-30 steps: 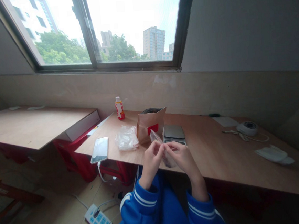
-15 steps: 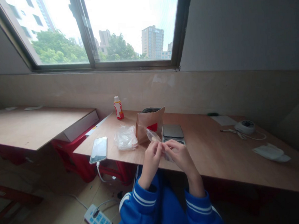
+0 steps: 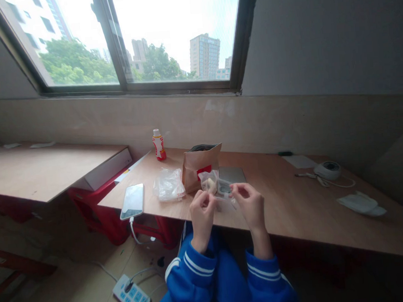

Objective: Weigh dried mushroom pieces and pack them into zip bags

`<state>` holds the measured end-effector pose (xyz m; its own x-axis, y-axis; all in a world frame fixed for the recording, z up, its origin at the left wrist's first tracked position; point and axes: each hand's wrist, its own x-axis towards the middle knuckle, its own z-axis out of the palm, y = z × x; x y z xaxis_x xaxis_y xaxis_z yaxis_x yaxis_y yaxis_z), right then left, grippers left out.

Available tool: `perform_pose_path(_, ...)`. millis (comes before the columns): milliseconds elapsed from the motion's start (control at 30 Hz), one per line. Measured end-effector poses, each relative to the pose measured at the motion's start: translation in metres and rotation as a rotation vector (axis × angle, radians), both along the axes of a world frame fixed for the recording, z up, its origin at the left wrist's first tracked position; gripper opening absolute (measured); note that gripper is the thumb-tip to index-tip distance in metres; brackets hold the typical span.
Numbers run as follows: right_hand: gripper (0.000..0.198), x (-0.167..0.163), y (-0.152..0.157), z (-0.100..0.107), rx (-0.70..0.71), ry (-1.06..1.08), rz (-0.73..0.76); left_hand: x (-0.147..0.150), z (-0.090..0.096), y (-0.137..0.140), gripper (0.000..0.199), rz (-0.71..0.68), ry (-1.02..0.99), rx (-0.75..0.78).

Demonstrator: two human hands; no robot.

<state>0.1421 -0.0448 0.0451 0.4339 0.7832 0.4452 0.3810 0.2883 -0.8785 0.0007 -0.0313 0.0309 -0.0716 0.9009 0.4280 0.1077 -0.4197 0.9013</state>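
Between my two hands a small clear plastic bag (image 3: 222, 197) is stretched out, with a pale lump (image 3: 211, 186) inside that I cannot identify. My left hand (image 3: 202, 216) pinches the bag's left side. Its right side is in the closed fingertips of my right hand (image 3: 250, 205). Just behind the bag stands an open brown paper pouch (image 3: 197, 163) with a red patch; its contents are mostly hidden. A flat kitchen scale (image 3: 234, 174) lies right of the pouch, partly covered by the bag and my right hand. Left of the pouch is a pile of clear plastic bags (image 3: 169, 184).
A phone (image 3: 133, 200) on a charging cable lies at the table's left edge. Behind it stands a red and white bottle (image 3: 159, 146). To the right are a white dome camera (image 3: 327, 170) with its cable and a crumpled white item (image 3: 362, 203). A power strip (image 3: 132, 296) sits on the floor.
My hands have moved apart, the right one toward the right, and the plastic bag between them is now spread wider. The pale lump shows more plainly.
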Motion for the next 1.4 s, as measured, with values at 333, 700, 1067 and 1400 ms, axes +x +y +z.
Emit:
perform_pose_path(333, 0.036, 0.008, -0.007, 0.012, 0.097, 0.319, -0.153, -0.005, -0.019, 0.015, 0.047, -0.241, -0.329, -0.199)
perform_pose_path(700, 0.053, -0.003, 0.017, -0.015, -0.044, 0.457, 0.035, 0.014, -0.041, 0.017, 0.034, -0.504, -0.933, -0.585)
perform_pose_path(1067, 0.023, -0.012, 0.001, 0.007, 0.115, -0.057, 0.138, 0.011, -0.039, 0.010, 0.063, -0.453, -0.956, -0.584)
perform_pose_path(1400, 0.043, -0.005, 0.006, -0.008, -0.176, 0.043, 0.376, 0.007, -0.037, 0.011, 0.054, -0.495, -0.881, -0.490)
